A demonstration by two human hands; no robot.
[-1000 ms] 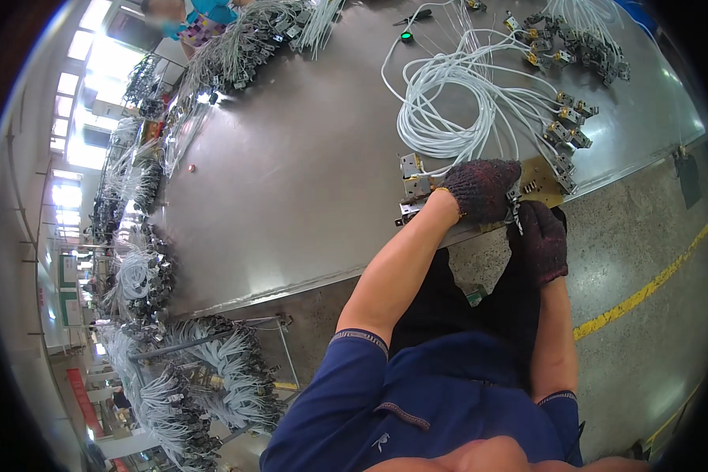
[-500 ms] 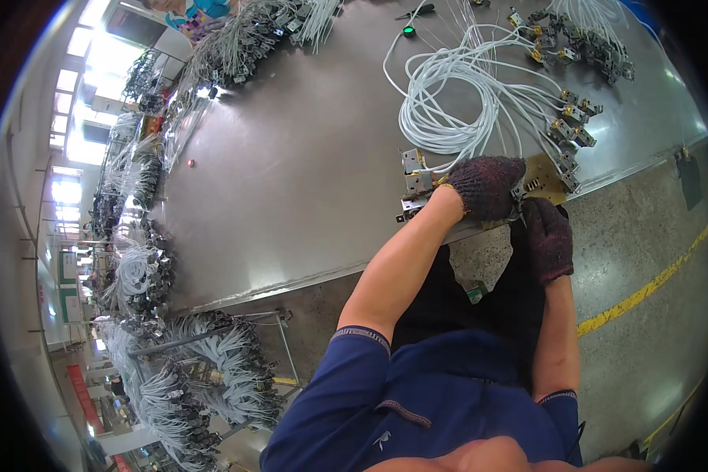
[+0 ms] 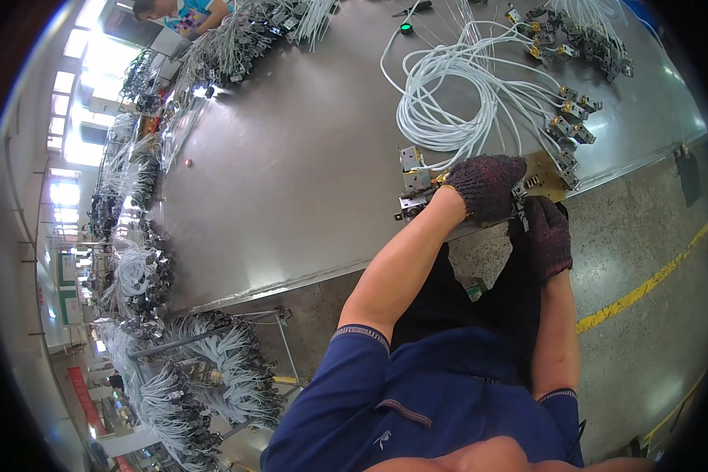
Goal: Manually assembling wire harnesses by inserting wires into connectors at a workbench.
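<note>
Working at the near edge of the tabletop (image 3: pixel 291 181), both gloved hands sit close together over a small metal part. Left hand (image 3: pixel 486 186) is curled down on top of a brownish plate (image 3: pixel 547 175) at the tabletop edge, clenched around something I can't make out under the glove. Right hand (image 3: pixel 548 236) hangs just below the edge, fingers closed, seemingly gripping a dark tool or the part's underside; can't tell which. Metal switch boxes (image 3: pixel 413 179) lie just left of the left hand, touching one another, with white cables running back to a big loose coil (image 3: pixel 448 102) behind. More finished-looking boxes with connectors (image 3: pixel 566 126) lie at the coil's right side and further back. Judging by that, several units look already done and this one is mid-assembly; the few boxes by the left hand appear left to do. Racks of cable bundles (image 3: pixel 212 377) hang off the left.
</note>
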